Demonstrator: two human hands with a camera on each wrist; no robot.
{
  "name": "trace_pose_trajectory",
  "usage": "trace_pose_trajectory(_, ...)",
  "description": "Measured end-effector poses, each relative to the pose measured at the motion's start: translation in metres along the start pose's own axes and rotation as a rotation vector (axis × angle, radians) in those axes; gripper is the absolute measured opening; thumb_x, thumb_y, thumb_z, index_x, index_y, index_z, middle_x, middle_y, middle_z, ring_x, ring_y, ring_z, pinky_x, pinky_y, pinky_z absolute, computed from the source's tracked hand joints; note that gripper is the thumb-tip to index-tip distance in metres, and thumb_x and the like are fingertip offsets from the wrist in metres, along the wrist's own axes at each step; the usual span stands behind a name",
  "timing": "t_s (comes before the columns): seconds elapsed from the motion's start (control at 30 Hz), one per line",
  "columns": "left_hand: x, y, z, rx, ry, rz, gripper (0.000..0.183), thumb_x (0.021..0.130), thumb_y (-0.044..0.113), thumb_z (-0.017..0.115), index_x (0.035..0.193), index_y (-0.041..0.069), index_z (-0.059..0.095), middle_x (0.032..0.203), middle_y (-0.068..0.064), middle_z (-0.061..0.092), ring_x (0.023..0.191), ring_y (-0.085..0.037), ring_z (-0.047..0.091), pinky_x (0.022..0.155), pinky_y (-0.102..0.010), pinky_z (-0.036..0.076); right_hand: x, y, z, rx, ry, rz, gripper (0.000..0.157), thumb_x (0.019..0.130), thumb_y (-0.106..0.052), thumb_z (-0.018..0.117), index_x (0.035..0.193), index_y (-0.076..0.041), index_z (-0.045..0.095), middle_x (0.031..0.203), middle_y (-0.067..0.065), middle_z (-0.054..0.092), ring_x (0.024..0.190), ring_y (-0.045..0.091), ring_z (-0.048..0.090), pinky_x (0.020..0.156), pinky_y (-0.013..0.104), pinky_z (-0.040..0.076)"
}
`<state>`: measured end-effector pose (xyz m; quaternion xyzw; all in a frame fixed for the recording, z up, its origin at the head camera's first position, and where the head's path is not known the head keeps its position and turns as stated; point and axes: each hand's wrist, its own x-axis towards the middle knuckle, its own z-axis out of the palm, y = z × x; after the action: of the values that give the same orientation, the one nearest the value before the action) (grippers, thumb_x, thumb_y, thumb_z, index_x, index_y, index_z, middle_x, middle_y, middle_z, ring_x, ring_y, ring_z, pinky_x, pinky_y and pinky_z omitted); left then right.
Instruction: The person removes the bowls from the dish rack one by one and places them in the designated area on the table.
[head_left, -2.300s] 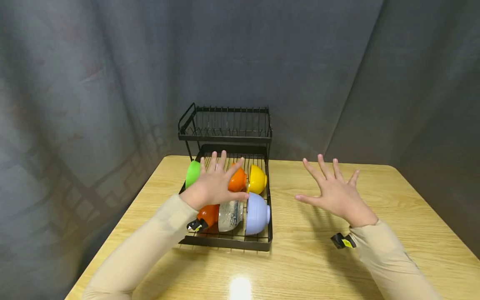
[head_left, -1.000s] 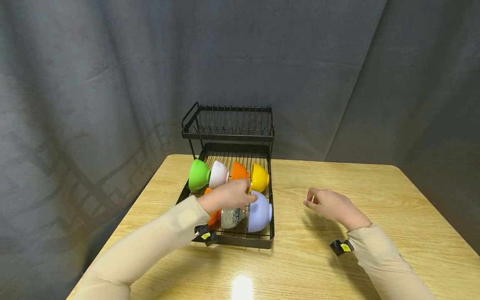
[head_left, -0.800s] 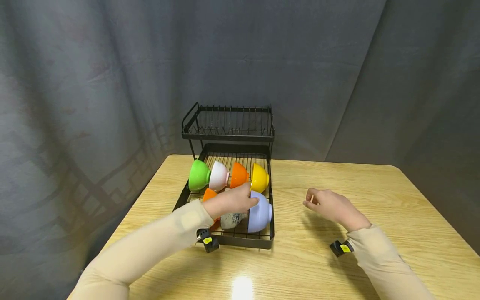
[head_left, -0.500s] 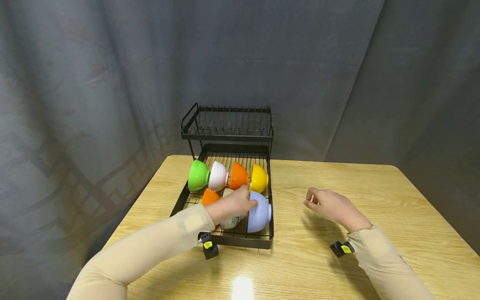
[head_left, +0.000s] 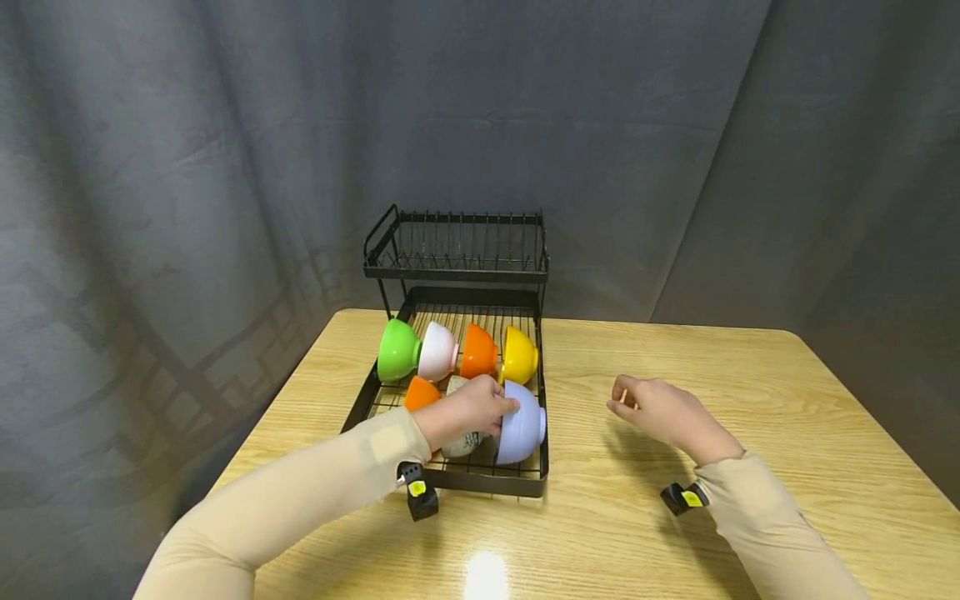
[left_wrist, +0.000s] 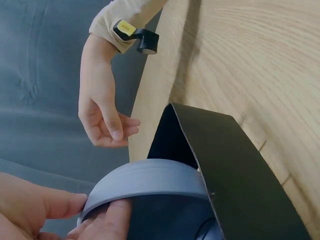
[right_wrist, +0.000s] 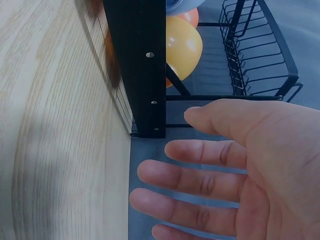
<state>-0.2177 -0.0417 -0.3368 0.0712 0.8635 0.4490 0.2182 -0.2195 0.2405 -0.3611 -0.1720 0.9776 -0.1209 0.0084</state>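
My left hand (head_left: 468, 410) pinches the rim of a lavender bowl (head_left: 523, 427) at the front right of a black dish rack (head_left: 480, 482). In the left wrist view the thumb lies outside the bowl's wall (left_wrist: 150, 177) and the fingers reach inside. The bowl stands on its side, its mouth facing left. Beside it, partly hidden by this hand, are a grey speckled bowl (head_left: 461, 447) and an orange bowl (head_left: 422, 393). Right of the rack, my right hand (head_left: 663, 414) hovers over the table with loosely bent fingers, holding nothing; its palm (right_wrist: 275, 165) shows in the right wrist view.
Behind stands a row of bowls on their sides: green (head_left: 396, 353), white (head_left: 437, 353), orange (head_left: 477, 352) and yellow (head_left: 520, 356). A wire upper tier (head_left: 457, 273) rises over the rack's back. Wooden table (head_left: 735, 375) extends to the right; a grey curtain (head_left: 600, 167) hangs behind.
Both hands were spread wide at first. The left came down to the lavender bowl and took its rim between thumb and fingers. The right hand's fingers relaxed, and it then stayed in place.
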Motion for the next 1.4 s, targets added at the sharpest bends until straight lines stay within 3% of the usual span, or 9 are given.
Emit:
trace_pose_trajectory(0.13,0.002,-0.001,0.002,-0.063,-0.005,-0.004,0.042,0.098,0.011,0.056,0.063,0.013,0.031,0.067,-0.001,0.037,0.059,-0.012,0.049,0.071,-0.037,0.056,0.0,-0.001,0.0,0.005,-0.001,0.001,0.017,0.096,-0.031,0.056,0.097,-0.014,0.06,0.081,-0.002,0.063,0.066,0.009,0.055,0.053,0.031,0.044)
trace_pose_trajectory(0.33,0.001,-0.001,0.001,-0.155,-0.02,-0.009,0.042,0.097,0.008,0.055,0.063,0.012,0.031,0.063,0.0,0.029,0.054,-0.012,0.035,0.056,-0.026,0.044,-0.001,0.0,0.001,0.002,-0.007,0.007,0.017,0.096,-0.03,0.056,0.098,-0.014,0.06,0.082,-0.002,0.064,0.066,0.009,0.055,0.053,0.031,0.044)
trace_pose_trajectory(0.53,0.0,-0.002,-0.003,-0.226,-0.043,-0.016,0.031,0.099,0.008,0.051,0.071,0.009,0.039,0.075,-0.003,0.047,0.068,-0.014,0.053,0.065,-0.029,0.054,-0.001,0.001,0.002,0.0,-0.002,0.007,0.017,0.096,-0.03,0.056,0.098,-0.014,0.061,0.082,-0.002,0.064,0.066,0.009,0.056,0.054,0.031,0.045)
trace_pose_trajectory(0.7,0.001,-0.004,-0.009,-0.288,-0.063,-0.034,0.022,0.1,0.009,0.05,0.079,0.006,0.045,0.084,-0.005,0.053,0.076,-0.015,0.057,0.076,-0.032,0.056,-0.001,0.0,0.002,0.004,0.001,0.007,0.017,0.096,-0.03,0.056,0.097,-0.014,0.061,0.081,-0.002,0.064,0.066,0.009,0.055,0.053,0.03,0.044)
trace_pose_trajectory(0.97,0.002,-0.009,-0.019,-0.401,-0.096,-0.047,0.011,0.101,0.009,0.048,0.098,0.0,0.054,0.088,-0.006,0.059,0.079,-0.015,0.057,0.072,-0.027,0.053,-0.001,-0.001,0.001,0.008,-0.009,0.011,0.018,0.096,-0.031,0.056,0.098,-0.015,0.061,0.082,-0.003,0.064,0.066,0.009,0.055,0.053,0.03,0.044)
trace_pose_trajectory(1.13,-0.004,0.0,-0.031,-0.48,-0.151,-0.052,0.016,0.102,0.01,0.045,0.11,-0.001,0.053,0.085,-0.004,0.062,0.076,-0.012,0.06,0.068,-0.022,0.052,0.0,-0.001,0.0,0.005,-0.011,0.009,0.019,0.096,-0.032,0.056,0.098,-0.014,0.061,0.082,-0.003,0.063,0.065,0.009,0.054,0.053,0.03,0.043)
trace_pose_trajectory(1.27,-0.011,0.016,-0.043,-0.461,-0.153,0.037,0.027,0.101,0.011,0.047,0.123,-0.004,0.053,0.096,-0.01,0.067,0.078,-0.013,0.063,0.07,-0.024,0.054,0.0,-0.001,-0.001,0.0,-0.005,0.006,0.019,0.096,-0.032,0.056,0.098,-0.014,0.061,0.082,-0.002,0.063,0.065,0.009,0.054,0.053,0.03,0.044)
trace_pose_trajectory(1.4,-0.02,0.033,-0.054,-0.32,-0.091,0.202,0.031,0.097,0.009,0.056,0.126,-0.004,0.057,0.117,-0.017,0.067,0.091,-0.017,0.066,0.08,-0.032,0.057,0.0,-0.001,-0.001,0.002,0.0,0.002,0.019,0.096,-0.032,0.056,0.098,-0.013,0.061,0.082,-0.002,0.063,0.066,0.009,0.054,0.053,0.03,0.044)
